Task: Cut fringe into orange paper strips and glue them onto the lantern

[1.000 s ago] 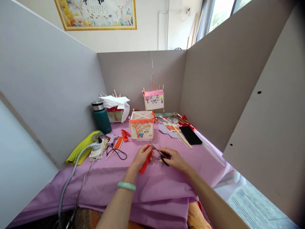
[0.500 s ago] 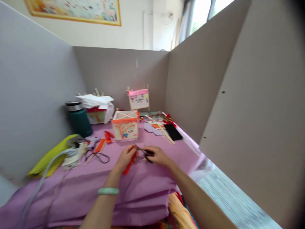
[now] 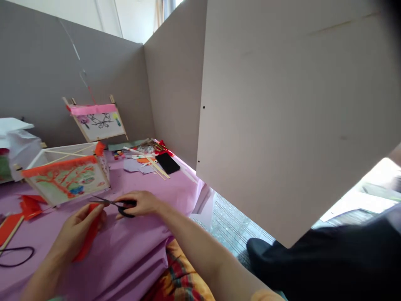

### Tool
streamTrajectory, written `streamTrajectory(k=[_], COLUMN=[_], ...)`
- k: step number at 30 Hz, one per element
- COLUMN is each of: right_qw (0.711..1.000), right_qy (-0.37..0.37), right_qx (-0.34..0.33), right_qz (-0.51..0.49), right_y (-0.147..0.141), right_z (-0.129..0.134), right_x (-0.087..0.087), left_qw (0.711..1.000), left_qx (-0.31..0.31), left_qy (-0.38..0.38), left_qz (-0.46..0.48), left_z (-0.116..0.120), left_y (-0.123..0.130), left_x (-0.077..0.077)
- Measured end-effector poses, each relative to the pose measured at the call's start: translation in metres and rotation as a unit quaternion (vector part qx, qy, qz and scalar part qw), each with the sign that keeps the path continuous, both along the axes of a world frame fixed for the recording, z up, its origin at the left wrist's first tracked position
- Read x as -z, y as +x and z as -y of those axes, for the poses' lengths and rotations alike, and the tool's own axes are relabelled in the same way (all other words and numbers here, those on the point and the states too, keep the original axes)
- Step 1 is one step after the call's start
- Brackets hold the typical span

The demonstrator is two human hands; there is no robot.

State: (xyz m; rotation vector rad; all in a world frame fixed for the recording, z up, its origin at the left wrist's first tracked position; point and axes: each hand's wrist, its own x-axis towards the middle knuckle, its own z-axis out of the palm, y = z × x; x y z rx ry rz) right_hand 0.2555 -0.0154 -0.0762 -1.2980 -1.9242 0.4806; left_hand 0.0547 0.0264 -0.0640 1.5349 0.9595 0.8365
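Pinched in my left hand [image 3: 73, 230] is a strip of orange-red material [image 3: 89, 240], hanging down below the fingers. My right hand [image 3: 140, 203] grips black-handled scissors [image 3: 127, 210], with fingers in the handles. Their blades point left, right at my left fingertips and the strip's upper end; whether they touch the strip I cannot tell. Just beyond the hands stands a box-like frame [image 3: 67, 182] with an orange-edged painted panel of a tree. Behind it, a picture panel with a pink top band [image 3: 98, 121] stands tilted.
Orange scraps [image 3: 31, 207] and a dark cord [image 3: 19, 248] lie at left on the purple cloth [image 3: 140, 251]. A black phone [image 3: 168, 163], wooden sticks [image 3: 158, 168] and paper pieces lie farther back. Grey partitions [image 3: 175, 83] rise around. A person in dark clothing [image 3: 313, 259] is at right.
My view has swung to the right, so the things on the table appear farther left and the person at right has come into view. Both hands keep hold of the strip and scissors.
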Motion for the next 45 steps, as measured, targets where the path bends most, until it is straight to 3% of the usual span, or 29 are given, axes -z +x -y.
streamTrajectory(k=[5, 8, 14, 17, 27, 38, 45], right_qw=[1.0, 0.999, 0.977, 0.968, 0.992, 0.996, 0.995], right_qy=[-0.017, -0.018, -0.01, -0.037, -0.014, 0.002, -0.027], right_qx=[-0.012, -0.024, -0.044, -0.047, -0.055, -0.059, -0.07], right_qz=[-0.012, -0.035, -0.209, -0.244, -0.109, -0.062, -0.062], right_y=[0.004, 0.004, 0.0, 0.001, -0.002, -0.001, -0.002], right_z=[-0.003, -0.003, -0.007, -0.011, -0.006, -0.004, -0.007], right_x=[-0.001, 0.003, 0.013, 0.015, 0.014, 0.007, 0.004], left_qw=[0.999, 1.0, 0.999, 0.997, 0.988, 0.992, 0.991], left_qx=[-0.032, -0.005, -0.001, 0.009, 0.031, 0.069, 0.069], left_qy=[0.004, 0.004, 0.023, 0.035, -0.004, -0.013, -0.021], left_qz=[0.001, 0.007, 0.049, 0.07, 0.148, 0.106, 0.117], left_z=[-0.002, -0.002, 0.008, 0.007, 0.0, -0.006, -0.006], left_y=[0.002, 0.002, 0.002, 0.004, 0.0, -0.008, -0.011], left_x=[0.0, 0.001, -0.005, -0.004, 0.007, 0.0, 0.001])
